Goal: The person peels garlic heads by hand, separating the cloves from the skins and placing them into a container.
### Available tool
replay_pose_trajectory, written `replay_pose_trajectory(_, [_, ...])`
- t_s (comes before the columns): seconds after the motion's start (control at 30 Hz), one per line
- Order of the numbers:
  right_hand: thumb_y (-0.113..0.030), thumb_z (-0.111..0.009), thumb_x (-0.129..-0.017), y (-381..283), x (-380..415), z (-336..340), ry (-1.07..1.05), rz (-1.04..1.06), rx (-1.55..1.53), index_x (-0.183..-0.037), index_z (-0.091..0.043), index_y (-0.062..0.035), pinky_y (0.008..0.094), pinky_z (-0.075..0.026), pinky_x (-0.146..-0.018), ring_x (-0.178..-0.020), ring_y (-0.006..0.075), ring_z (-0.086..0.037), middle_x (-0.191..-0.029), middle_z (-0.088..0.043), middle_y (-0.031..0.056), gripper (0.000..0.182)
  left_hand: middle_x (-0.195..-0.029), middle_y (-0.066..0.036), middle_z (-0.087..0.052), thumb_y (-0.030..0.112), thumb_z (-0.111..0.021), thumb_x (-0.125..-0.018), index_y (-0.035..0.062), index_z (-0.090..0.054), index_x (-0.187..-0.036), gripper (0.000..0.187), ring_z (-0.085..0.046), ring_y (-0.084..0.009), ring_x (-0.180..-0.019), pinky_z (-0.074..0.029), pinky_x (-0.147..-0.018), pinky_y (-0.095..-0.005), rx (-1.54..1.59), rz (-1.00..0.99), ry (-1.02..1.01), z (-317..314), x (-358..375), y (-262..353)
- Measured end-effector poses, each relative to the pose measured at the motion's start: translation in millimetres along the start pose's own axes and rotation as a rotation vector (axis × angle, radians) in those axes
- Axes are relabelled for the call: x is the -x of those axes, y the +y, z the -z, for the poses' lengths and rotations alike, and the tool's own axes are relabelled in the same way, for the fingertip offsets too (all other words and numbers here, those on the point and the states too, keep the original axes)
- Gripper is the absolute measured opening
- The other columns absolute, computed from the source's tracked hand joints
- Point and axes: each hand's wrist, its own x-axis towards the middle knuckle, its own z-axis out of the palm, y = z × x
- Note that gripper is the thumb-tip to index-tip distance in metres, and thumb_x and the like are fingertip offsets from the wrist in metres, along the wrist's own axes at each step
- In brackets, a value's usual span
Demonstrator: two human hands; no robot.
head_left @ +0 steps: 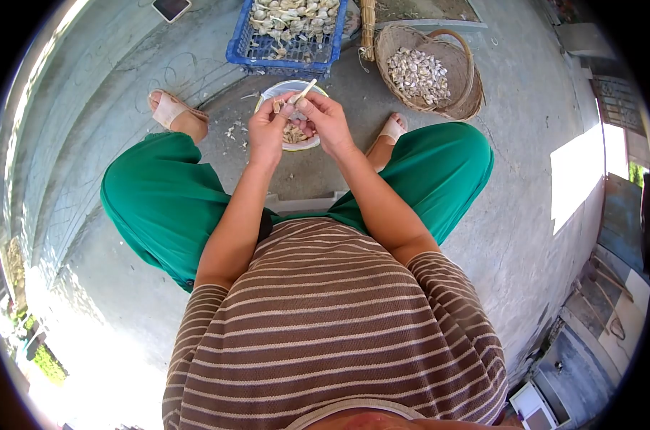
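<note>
My left hand (269,129) and my right hand (326,125) are close together above a white bowl (312,143). Between them is a garlic bulb with a pale stem (305,91) that points up and to the right. The fingers of both hands are closed on the garlic, and the thumbs lie near its base. Pale garlic pieces or skins (293,134) show inside the bowl below. My hands cover part of the bowl and most of the bulb.
Beyond the bowl, a blue plastic crate (287,64) holds many garlic bulbs. A wicker basket (468,100) with loose cloves (418,75) is at the upper right, beside a straw broom (368,29). A dark-screened device (171,7) lies at the upper left. Skin scraps dot the floor.
</note>
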Motion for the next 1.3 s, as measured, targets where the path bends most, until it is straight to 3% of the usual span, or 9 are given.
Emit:
replay_pose_trajectory(0.57, [-0.010,-0.050,-0.091,7,-13,11,-0.093,0.052,0.108,-0.107,-0.061,-0.0051,0.0167,-0.040,-0.050,-0.059,0.0024,-0.048,-0.074,-0.058,-0.0022,0.020,-0.106,-0.010,-0.060,0.008,-0.052,-0.090,-0.0022,-0.055,-0.115,0.027,-0.059,-0.0174,-0.090,-0.049,-0.078,-0.0295,0.322,0.108,-0.005,3,-9,0])
replay_pose_trajectory(0.67, [-0.008,-0.050,-0.091,9,-16,12,-0.078,0.101,0.176,-0.110,-0.059,-0.0049,0.0184,-0.043,-0.054,-0.062,0.0043,-0.052,-0.077,-0.060,-0.0008,0.022,-0.106,-0.009,-0.059,0.008,-0.053,-0.089,-0.0014,-0.054,-0.115,0.027,-0.058,-0.0168,-0.093,-0.049,-0.080,-0.0298,0.325,0.158,-0.046,7,-11,-1])
replay_pose_trajectory(0.73, [-0.005,-0.052,-0.088,9,-17,9,0.006,0.299,0.366,-0.109,-0.058,-0.0035,0.0223,-0.046,-0.059,-0.066,0.0070,-0.055,-0.079,-0.062,0.0025,0.022,-0.106,-0.008,-0.059,0.007,-0.054,-0.089,-0.0005,-0.054,-0.114,0.027,-0.057,-0.0161,-0.094,-0.049,-0.080,-0.0297,0.298,0.176,-0.074,9,-12,-4])
replay_pose_trajectory(0.97, [-0.003,-0.057,-0.083,11,-17,11,0.084,0.311,0.537,-0.100,-0.060,-0.0028,0.0261,-0.048,-0.065,-0.071,0.0133,-0.061,-0.081,-0.063,0.0062,0.018,-0.101,-0.005,-0.058,0.003,-0.058,-0.086,0.0027,-0.054,-0.112,0.026,-0.055,-0.0124,-0.088,-0.048,-0.074,-0.0273,0.220,0.204,-0.077,9,-12,-1])
replay_pose_trajectory(1.07, [-0.004,-0.058,-0.083,17,-24,14,0.066,0.423,0.664,-0.097,-0.061,-0.0015,0.0266,-0.048,-0.064,-0.070,0.0172,-0.061,-0.081,-0.064,0.0060,0.014,-0.098,-0.005,-0.058,0.003,-0.058,-0.086,0.0024,-0.054,-0.111,0.026,-0.055,-0.0116,-0.083,-0.047,-0.071,-0.0260,0.172,0.172,-0.026,13,-17,-6])
replay_pose_trajectory(1.13, [-0.007,-0.060,-0.082,17,-31,16,0.062,0.859,0.767,-0.094,-0.063,-0.0005,0.0273,-0.048,-0.064,-0.069,0.0199,-0.061,-0.078,-0.063,0.0055,0.013,-0.097,-0.005,-0.058,0.003,-0.059,-0.085,0.0023,-0.054,-0.111,0.026,-0.055,-0.0114,-0.080,-0.047,-0.070,-0.0252,0.147,0.138,0.019,14,-18,-7])
replay_pose_trajectory(1.17, [-0.007,-0.060,-0.082,18,-31,16,0.061,0.859,0.767,-0.094,-0.063,-0.0005,0.0273,-0.048,-0.064,-0.069,0.0199,-0.061,-0.078,-0.063,0.0055,0.013,-0.096,-0.005,-0.058,0.003,-0.060,-0.085,0.0018,-0.054,-0.110,0.026,-0.055,-0.0111,-0.078,-0.047,-0.069,-0.0245,0.103,0.119,0.016,15,-18,-7])
replay_pose_trajectory(1.27, [-0.009,-0.064,-0.082,16,-25,15,0.057,0.561,0.506,-0.087,-0.063,0.0000,0.0246,-0.046,-0.061,-0.064,0.0152,-0.058,-0.074,-0.062,0.0032,0.011,-0.095,-0.005,-0.060,0.003,-0.061,-0.083,0.0008,-0.055,-0.109,0.027,-0.055,-0.0105,-0.077,-0.046,-0.069,-0.0235,0.009,0.067,-0.004,12,-16,-3])
replay_pose_trajectory(1.3, [-0.010,-0.065,-0.082,14,-23,16,0.020,0.328,0.337,-0.084,-0.063,-0.0004,0.0228,-0.044,-0.058,-0.062,0.0116,-0.055,-0.071,-0.061,0.0018,0.011,-0.095,-0.005,-0.060,0.002,-0.062,-0.082,0.0002,-0.056,-0.109,0.027,-0.055,-0.0102,-0.078,-0.046,-0.070,-0.0233,-0.043,0.034,-0.021,11,-15,-1])
